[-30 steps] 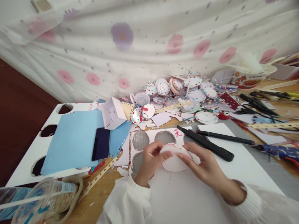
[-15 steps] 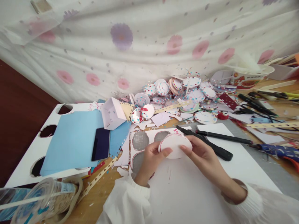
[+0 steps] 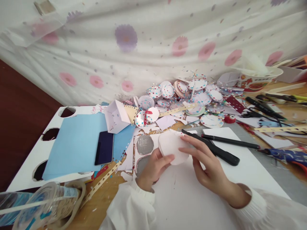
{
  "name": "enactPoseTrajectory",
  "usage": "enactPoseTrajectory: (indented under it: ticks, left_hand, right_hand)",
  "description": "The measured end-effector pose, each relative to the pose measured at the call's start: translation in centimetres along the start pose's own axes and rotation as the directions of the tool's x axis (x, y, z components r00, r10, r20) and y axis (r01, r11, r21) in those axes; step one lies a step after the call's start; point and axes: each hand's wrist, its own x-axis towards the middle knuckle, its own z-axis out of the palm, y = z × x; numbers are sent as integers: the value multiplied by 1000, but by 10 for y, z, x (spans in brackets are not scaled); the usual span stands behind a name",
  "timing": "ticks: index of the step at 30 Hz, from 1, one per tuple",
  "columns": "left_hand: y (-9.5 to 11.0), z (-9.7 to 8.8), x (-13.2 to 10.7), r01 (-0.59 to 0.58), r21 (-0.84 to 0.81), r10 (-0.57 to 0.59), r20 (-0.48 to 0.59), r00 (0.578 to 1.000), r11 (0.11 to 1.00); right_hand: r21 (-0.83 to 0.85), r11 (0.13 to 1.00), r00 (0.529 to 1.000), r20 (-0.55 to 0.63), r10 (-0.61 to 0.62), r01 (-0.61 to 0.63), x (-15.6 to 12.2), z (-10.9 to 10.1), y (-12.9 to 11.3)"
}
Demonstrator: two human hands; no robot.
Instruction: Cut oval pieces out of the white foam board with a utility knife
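Observation:
A stack of white paper circles (image 3: 172, 147) is held up above the white sheet (image 3: 187, 198). My left hand (image 3: 154, 166) grips its lower left edge, thumb on the near face and the other fingers behind. My right hand (image 3: 206, 163) has its fingers extended and apart, the tips touching or just over the right side of the circles. Behind the hands lies a white card with round cut-outs (image 3: 155, 139), partly covered. A black utility knife (image 3: 223, 151) rests just beyond my right hand, with a black marker (image 3: 232, 141) beside it.
Decorated paper discs (image 3: 168, 91) are heaped along the curtain (image 3: 153, 48). On the left lie blue paper (image 3: 74, 143), a phone (image 3: 104, 148) and a white paper box (image 3: 117, 116). Plastic cups (image 3: 55, 204) stand at the near left. A blue-handled tool (image 3: 285, 155) lies right.
The circles have tipped up to face me more and moved slightly left. My right hand has let go of its thumb pinch and spread its fingers over the right side.

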Motion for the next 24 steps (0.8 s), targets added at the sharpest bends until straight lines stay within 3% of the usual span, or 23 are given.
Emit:
enactPoseTrajectory:
  ticks: [2,4,7,10,14,18,24]
  left_hand:
    - [0,-1,0,-10,10,10,-12,1000,1000]
    - [-1,-2,0,15,80,-13,-25,1000,997]
    - [-3,-2,0,106,333,-49,-177,983,937]
    - [-5,-1,1,94,475,37,-258,965,875]
    - [-5,-1,4,-25,437,140,-233,962,899]
    - [-5,-2,5,-68,426,159,-182,970,902]
    - [-4,-2,3,-66,454,186,-225,956,889]
  right_hand:
    - [128,982,990,-19,140,-136,0,-1,-2]
    - [305,910,957,13,290,-281,1,-2,-4]
    - [464,749,872,126,473,-474,4,-3,-5]
    - [520,639,801,164,576,-566,8,-1,-4]
    - [571,546,749,199,632,-613,9,1,-1]
    - [567,565,759,179,626,-600,9,0,-1]
    - [537,624,790,141,597,-568,8,0,-1]
